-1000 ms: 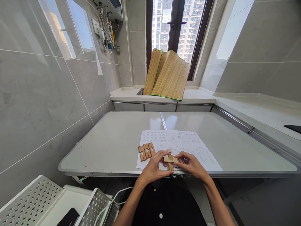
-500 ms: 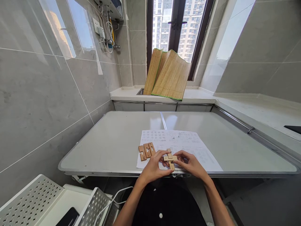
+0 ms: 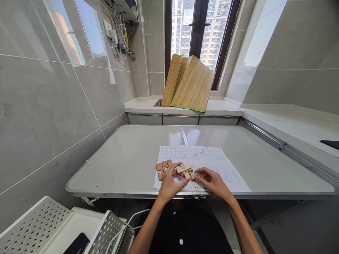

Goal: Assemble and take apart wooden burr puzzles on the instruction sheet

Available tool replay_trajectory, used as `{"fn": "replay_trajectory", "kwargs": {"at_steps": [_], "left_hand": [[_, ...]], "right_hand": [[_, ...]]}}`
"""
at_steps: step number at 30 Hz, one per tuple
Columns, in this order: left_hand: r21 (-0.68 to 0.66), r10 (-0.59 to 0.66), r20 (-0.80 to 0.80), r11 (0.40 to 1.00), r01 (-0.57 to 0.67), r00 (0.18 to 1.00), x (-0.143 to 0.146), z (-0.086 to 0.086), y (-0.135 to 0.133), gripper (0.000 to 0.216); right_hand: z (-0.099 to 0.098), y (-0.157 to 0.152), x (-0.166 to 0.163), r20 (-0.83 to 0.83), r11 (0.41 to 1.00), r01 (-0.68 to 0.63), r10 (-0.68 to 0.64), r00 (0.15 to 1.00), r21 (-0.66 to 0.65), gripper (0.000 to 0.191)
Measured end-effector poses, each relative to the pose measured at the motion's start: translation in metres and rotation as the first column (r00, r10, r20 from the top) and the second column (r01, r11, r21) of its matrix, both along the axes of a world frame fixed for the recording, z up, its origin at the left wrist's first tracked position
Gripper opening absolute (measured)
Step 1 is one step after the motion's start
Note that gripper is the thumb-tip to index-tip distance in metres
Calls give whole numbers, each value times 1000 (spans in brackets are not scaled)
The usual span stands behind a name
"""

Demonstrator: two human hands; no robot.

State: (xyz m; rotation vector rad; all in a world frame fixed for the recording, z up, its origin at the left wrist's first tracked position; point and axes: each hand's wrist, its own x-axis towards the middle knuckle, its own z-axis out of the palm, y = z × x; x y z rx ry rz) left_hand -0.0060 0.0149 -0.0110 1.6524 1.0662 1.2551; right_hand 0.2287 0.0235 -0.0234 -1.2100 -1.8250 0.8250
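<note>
A small wooden puzzle cross [image 3: 184,170] made of interlocked notched bars is held over a printed paper sheet [image 3: 212,162] on the grey folding table [image 3: 127,158]. My left hand [image 3: 169,183] pinches its left side with thumb and fingers. My right hand [image 3: 213,181] grips its right end with the fingertips. Just left of the cross, three loose notched wooden bars [image 3: 162,166] lie side by side at the sheet's left edge, partly behind my left fingers.
A rolled bamboo mat [image 3: 189,83] leans against the window on the far ledge. Tiled walls close in on both sides. A perforated white metal rack [image 3: 39,225] with a dark phone [image 3: 76,244] and a white cable [image 3: 132,220] stands below the table's near left edge.
Both hands have shifted the wooden cross up and to the left, closer to the three loose bars, and turned it so its bars lie more slanted.
</note>
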Motion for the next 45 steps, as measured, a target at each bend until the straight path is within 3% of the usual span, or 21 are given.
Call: {"fn": "replay_trajectory", "kwargs": {"at_steps": [5,11,19,30,45], "left_hand": [[11,28,-22,1000,-28,999,0,-2,1,62],[15,18,-40,1000,-17,999,0,-3,2,62],[12,27,-39,1000,-26,999,1,-1,1,62],[13,-4,-51,1000,4,999,0,1,0,61],[110,-35,-244,992,64,969,-1,14,-8,59]], "right_hand": [[-1,2,-6,75,996,-18,12,997,82,34],[-3,4,-10,160,996,-21,7,987,86,30],[0,-1,-4,32,1000,6,-7,999,24,35],[2,-5,-5,3,999,10,-10,1000,45,41],[0,-8,-1,-124,1000,-24,23,992,-11,35]]}}
